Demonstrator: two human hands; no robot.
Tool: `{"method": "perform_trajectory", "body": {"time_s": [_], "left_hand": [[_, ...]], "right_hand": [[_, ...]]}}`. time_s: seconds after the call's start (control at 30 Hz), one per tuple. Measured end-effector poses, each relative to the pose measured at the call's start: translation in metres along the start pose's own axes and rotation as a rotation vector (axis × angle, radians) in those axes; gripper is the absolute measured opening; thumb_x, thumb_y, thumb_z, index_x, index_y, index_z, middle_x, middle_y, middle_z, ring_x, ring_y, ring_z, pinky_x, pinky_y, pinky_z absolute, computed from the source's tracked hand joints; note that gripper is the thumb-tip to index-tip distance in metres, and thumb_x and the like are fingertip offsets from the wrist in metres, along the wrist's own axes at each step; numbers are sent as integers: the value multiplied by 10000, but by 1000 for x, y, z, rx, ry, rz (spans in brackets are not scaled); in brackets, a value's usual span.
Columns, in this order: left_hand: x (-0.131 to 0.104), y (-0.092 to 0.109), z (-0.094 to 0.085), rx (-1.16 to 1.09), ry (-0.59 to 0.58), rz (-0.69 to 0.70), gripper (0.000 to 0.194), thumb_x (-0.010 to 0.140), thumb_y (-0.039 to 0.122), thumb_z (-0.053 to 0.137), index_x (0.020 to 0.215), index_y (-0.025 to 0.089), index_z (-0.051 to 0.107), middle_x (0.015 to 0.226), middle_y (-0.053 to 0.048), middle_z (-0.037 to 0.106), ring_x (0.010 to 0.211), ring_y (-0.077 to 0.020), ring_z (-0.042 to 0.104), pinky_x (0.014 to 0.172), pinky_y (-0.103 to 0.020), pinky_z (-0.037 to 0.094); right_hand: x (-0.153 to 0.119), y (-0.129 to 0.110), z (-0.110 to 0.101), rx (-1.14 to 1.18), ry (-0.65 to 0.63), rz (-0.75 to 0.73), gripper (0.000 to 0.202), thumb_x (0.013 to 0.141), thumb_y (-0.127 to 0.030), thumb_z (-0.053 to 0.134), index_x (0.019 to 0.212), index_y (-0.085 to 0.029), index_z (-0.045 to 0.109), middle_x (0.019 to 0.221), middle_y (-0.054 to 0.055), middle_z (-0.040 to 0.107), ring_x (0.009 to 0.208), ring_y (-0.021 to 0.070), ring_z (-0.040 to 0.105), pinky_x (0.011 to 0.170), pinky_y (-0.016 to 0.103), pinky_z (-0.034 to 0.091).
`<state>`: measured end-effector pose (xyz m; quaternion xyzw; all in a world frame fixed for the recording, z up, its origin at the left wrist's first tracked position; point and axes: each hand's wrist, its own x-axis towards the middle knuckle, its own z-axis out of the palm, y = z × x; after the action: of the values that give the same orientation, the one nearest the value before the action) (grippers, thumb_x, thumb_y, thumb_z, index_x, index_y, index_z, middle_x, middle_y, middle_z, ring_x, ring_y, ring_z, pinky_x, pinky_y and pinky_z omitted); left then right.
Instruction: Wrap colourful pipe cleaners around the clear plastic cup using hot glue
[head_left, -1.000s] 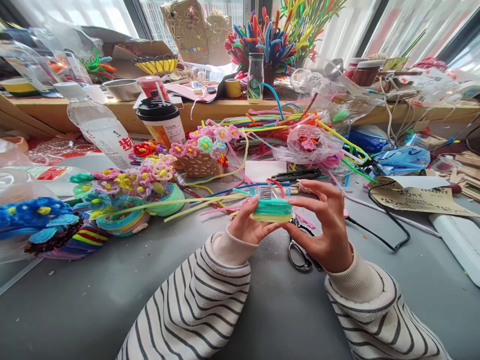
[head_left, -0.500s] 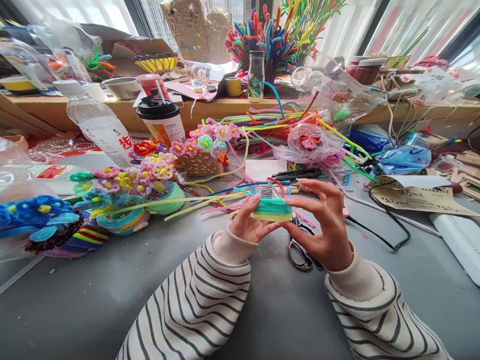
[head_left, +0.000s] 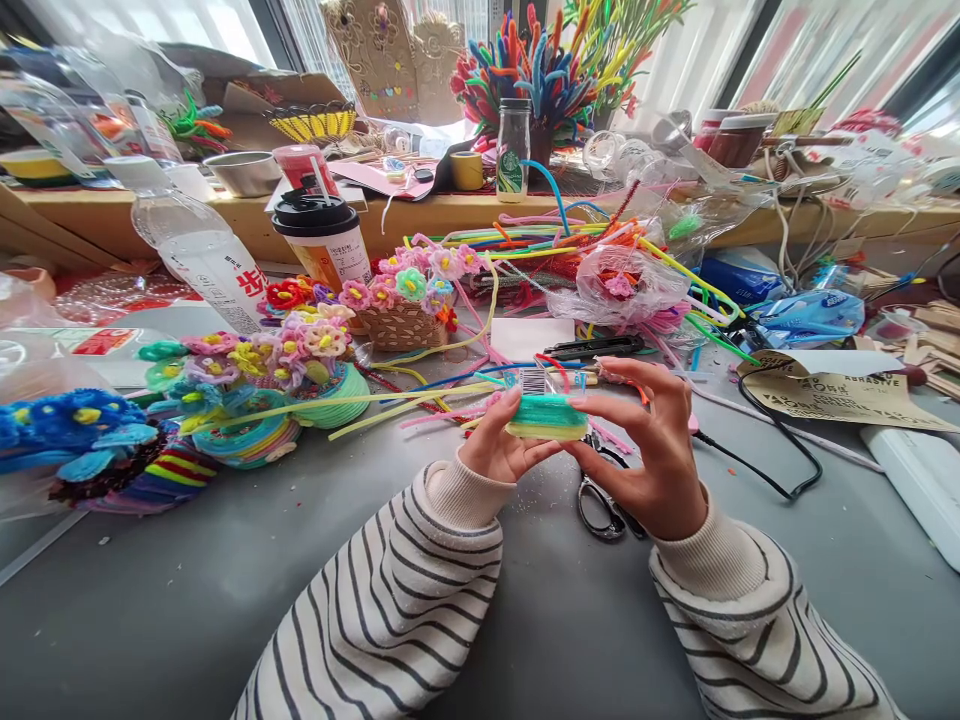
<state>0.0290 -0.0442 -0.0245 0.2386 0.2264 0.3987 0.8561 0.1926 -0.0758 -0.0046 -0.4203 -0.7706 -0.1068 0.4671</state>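
Both hands hold up a cut plastic bottle piece (head_left: 546, 418) above the grey table. Bands of teal and pale yellow pipe cleaner wrap around it, and a barcode shows on its clear upper part. My left hand (head_left: 499, 445) grips its left side, thumb at the front and fingers underneath. On the right edge, my right hand (head_left: 651, 440) pinches it between thumb and index finger, the other fingers raised. A loose pale yellow pipe cleaner (head_left: 405, 402) stretches left of the piece. Black-handled scissors (head_left: 600, 510) lie below my right hand, partly hidden by it.
Flower-topped pots (head_left: 330, 395) and a woven basket (head_left: 405, 328) stand left. A coffee cup (head_left: 319, 240) and water bottle (head_left: 199, 250) are behind them. Bundled pipe cleaners (head_left: 525, 240) fill the middle back. A black utility knife (head_left: 596, 347), sandpaper (head_left: 847, 395) and a cable (head_left: 810, 455) lie right.
The wrapped bottle piece has shifted very slightly right and up with my left hand. My right hand keeps nearly the same place and both grips look unchanged.
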Motion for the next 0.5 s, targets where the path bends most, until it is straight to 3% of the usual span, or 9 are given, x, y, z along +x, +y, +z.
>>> {"method": "perform_trajectory", "body": {"time_s": [0.5], "left_hand": [[-4,3,2,22,-72,-11,316,807,321,506,1043,144,622,1005,-62,679,988,-208,607,915,-320,423]], "right_hand": [[0,2,1,-71,-17,-37,323,714,-224,636,1011,-283,525,1159,70,457,1060,259,481,874,440,377]]}}
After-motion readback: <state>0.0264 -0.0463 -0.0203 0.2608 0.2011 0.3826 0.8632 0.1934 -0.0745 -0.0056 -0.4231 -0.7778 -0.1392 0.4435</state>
